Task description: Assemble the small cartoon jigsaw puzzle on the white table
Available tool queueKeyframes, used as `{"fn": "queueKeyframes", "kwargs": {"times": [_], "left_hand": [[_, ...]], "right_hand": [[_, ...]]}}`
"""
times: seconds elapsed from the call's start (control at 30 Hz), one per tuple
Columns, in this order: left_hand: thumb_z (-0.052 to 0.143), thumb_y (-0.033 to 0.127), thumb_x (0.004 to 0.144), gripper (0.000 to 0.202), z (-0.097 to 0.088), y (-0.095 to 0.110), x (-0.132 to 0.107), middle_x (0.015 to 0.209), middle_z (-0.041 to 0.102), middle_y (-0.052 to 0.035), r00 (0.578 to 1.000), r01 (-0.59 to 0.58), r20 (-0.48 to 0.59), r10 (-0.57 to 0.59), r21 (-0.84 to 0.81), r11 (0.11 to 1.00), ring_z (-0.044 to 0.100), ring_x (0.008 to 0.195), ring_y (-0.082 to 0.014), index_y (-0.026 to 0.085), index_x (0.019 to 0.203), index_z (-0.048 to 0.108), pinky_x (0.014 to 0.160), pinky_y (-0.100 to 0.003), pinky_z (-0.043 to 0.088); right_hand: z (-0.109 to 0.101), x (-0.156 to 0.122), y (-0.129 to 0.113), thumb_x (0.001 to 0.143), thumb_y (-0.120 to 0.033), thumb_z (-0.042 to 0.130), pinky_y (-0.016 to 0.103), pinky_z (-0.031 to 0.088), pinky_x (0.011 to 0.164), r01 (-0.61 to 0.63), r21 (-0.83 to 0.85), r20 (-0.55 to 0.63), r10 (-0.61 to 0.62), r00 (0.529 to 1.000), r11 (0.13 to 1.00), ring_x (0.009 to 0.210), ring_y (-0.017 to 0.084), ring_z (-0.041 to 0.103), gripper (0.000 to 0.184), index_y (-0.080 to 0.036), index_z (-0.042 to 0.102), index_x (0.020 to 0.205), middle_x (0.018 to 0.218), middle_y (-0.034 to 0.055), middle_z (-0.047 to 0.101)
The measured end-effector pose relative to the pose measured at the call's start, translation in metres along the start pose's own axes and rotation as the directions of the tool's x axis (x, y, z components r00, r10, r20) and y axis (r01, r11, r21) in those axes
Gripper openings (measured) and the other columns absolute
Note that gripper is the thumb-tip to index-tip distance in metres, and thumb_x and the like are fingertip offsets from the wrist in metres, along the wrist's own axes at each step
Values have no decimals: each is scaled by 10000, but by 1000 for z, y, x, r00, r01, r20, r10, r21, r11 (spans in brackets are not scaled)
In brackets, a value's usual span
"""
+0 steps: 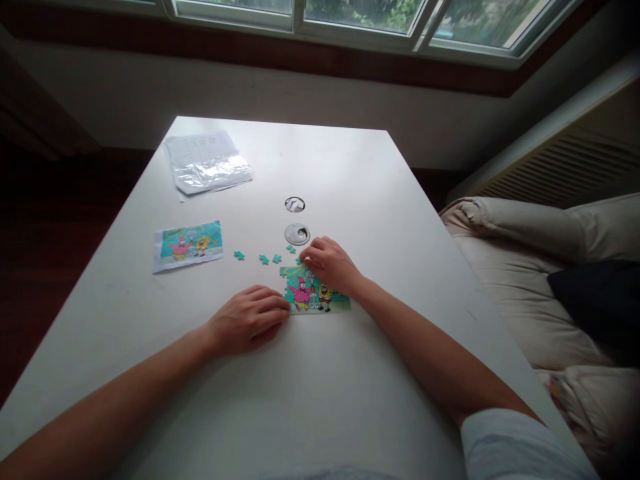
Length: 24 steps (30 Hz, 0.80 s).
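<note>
A small cartoon jigsaw puzzle [313, 297] lies partly assembled on the white table [350, 180]. My left hand [247, 320] rests flat beside its left edge, fingers loosely curled and touching the puzzle's side. My right hand [327, 261] sits at the puzzle's top edge, fingers bent down and pinched over a teal puzzle piece [301, 260]. Several loose teal pieces [263, 259] lie in a row just left of that hand. A printed reference picture [189, 245] of the same cartoon lies further left.
Two round metal lids [297, 233] sit behind the puzzle. A crumpled clear plastic bag on paper [207, 163] lies at the table's far left. A beige cushioned sofa [525, 267] stands to the right, and a window runs along the back wall.
</note>
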<state>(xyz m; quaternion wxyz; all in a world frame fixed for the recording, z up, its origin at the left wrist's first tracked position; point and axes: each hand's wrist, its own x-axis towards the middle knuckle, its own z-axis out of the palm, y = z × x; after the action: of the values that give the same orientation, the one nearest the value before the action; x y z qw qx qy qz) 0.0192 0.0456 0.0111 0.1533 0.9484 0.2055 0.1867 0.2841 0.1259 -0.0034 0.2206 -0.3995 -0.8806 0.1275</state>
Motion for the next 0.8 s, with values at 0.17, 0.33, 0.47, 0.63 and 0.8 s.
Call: {"fn": "queueKeyframes", "kwargs": {"times": [0.17,0.33,0.47,0.63,0.8], "left_hand": [[488,212,980,225,0,0,-1,1185,702,-95,1000,1,6,-1,-1,1000,631,1091,-208,201,1139,646,1015,-374,476],[490,217,981,223,1,0,-2,1191,699,-93,1000,13,10,-13,-10,1000,628,1101,-205,202,1139,647,1024,-371,470],[494,213,979,217,0,0,-2,1195,698,-94,1000,15,17,-15,-9,1000,623,1107,-209,198,1134,646,1024,-374,466],[501,216,977,215,0,0,-2,1202,695,-91,1000,17,25,-17,-10,1000,620,1116,-213,200,1138,644,1024,-378,466],[502,209,977,217,-1,0,-2,1205,694,-89,1000,15,24,-14,-9,1000,620,1110,-211,199,1144,640,1019,-378,465]], "right_hand": [[-1,-1,0,956,-214,597,332,409,808,-61,48,-3,61,998,997,876,210,508,96,-243,682,992,903,47,597],[0,-1,2,967,-174,573,330,417,851,-49,65,17,48,999,997,924,206,526,233,-288,693,1130,961,45,601],[-3,0,2,960,-177,582,332,416,842,-59,40,31,57,998,997,912,207,522,178,-266,703,1055,949,47,607],[-6,0,-1,949,-225,612,332,410,810,-81,44,16,81,997,996,873,208,515,71,-242,669,988,881,40,592],[-5,-2,0,936,-253,636,322,408,790,-105,69,-6,106,994,992,855,204,507,20,-234,642,942,851,31,569]]}}
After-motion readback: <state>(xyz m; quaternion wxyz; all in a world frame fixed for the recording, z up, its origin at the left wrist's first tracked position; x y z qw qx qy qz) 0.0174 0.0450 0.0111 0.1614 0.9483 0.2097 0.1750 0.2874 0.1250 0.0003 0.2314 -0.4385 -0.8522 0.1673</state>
